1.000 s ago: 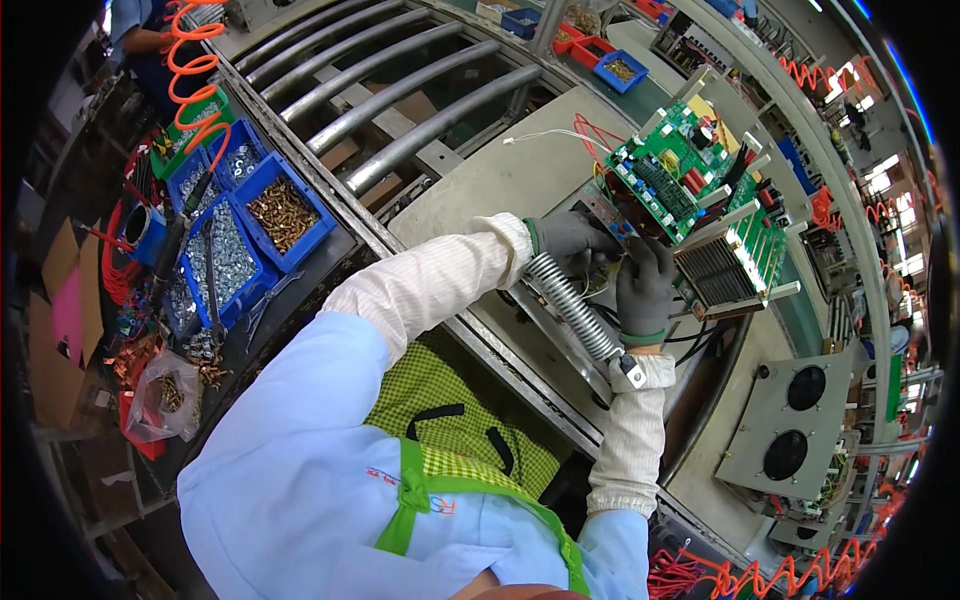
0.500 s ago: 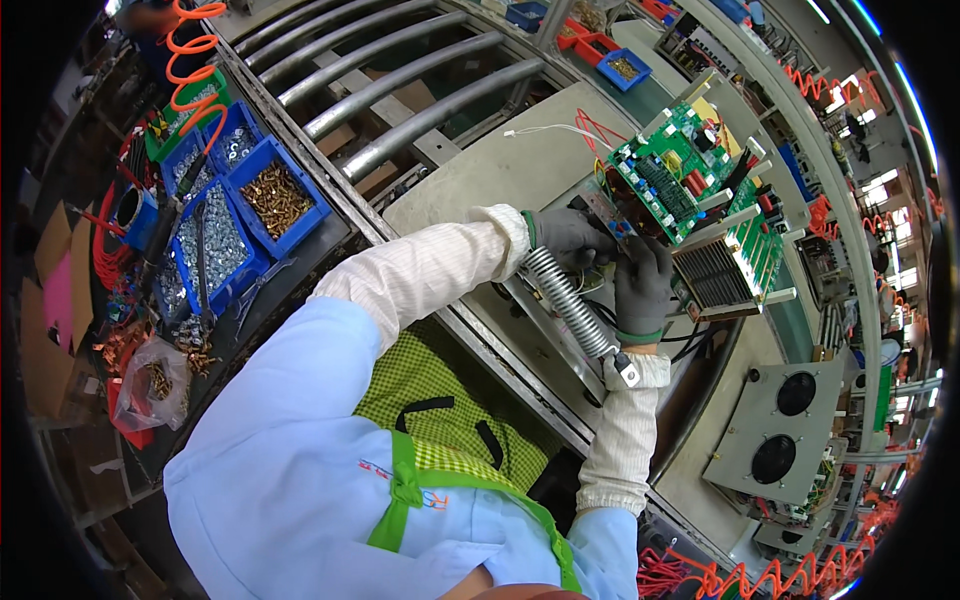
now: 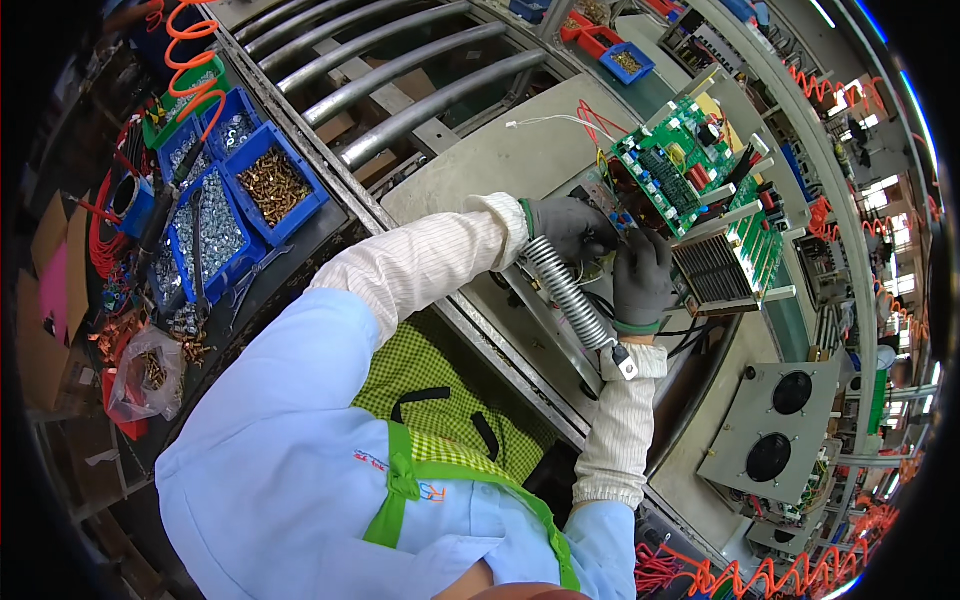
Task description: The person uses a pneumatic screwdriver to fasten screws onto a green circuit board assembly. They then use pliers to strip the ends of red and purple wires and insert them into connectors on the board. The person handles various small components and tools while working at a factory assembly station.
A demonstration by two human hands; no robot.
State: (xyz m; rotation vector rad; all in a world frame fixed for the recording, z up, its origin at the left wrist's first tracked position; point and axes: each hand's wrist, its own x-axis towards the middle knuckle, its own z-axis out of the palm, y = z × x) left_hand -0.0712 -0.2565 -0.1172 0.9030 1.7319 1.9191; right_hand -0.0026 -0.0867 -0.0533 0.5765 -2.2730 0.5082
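Observation:
Both my hands wear dark grey gloves and work close together at the near side of an electronic unit. My left hand (image 3: 568,228) reaches in from the left, its fingers curled down beside small wired parts; what they grip is hidden. Just to its right, my right hand (image 3: 642,283) has bent fingers pressed together near the same spot, and anything in them is too small to make out. A green circuit board (image 3: 672,170) stands tilted behind them, with a black finned heatsink (image 3: 714,268) to the right. A shiny coil (image 3: 568,295) slants below the hands.
Blue bins hold brass screws (image 3: 272,188) and silver fasteners (image 3: 212,225) at the left. Metal rollers (image 3: 445,108) lie beyond the bench. An orange coiled hose (image 3: 190,50) hangs upper left. A grey unit with two black fans (image 3: 775,430) stands at the right.
The view has shifted slightly. Both hands stay at the same spot on the unit, with only small finger movement.

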